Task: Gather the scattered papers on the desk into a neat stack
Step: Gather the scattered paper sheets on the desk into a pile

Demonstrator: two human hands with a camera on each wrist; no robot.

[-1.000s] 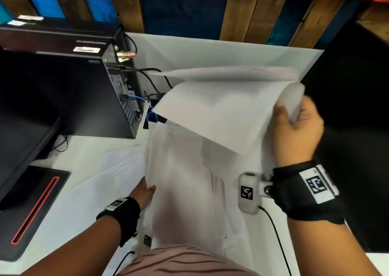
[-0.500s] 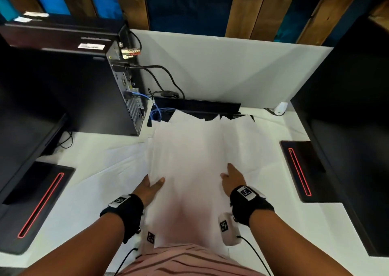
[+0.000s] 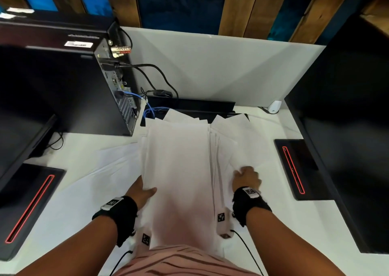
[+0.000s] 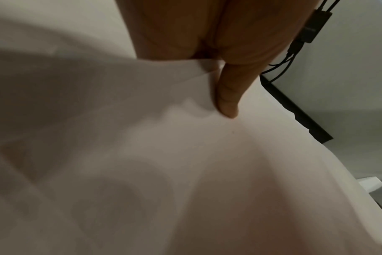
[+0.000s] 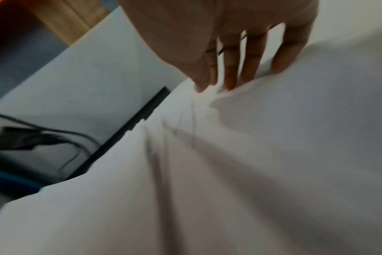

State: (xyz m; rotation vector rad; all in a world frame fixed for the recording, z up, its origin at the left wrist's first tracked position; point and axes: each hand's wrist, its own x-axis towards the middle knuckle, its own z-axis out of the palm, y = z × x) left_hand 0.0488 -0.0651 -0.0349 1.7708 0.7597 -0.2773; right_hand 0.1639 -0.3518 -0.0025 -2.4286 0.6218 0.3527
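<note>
A pile of white papers lies in the middle of the white desk, its sheets fanned out of line at the far end. My left hand grips the pile's left edge. Its thumb lies on the top sheet and its fingers are hidden beneath. My right hand rests on looser sheets that jut out to the right of the pile. Its spread fingers touch a raised paper edge. More sheets lie flat to the left of the pile.
A black computer tower with cables stands at back left. Black monitor bases with red stripes sit at left and right. A black tray and a white partition close off the back.
My right hand, which held a sheet high in the air, laid it on the pile and then shifted right onto the looser sheets. My left hand stayed at the pile's left edge.
</note>
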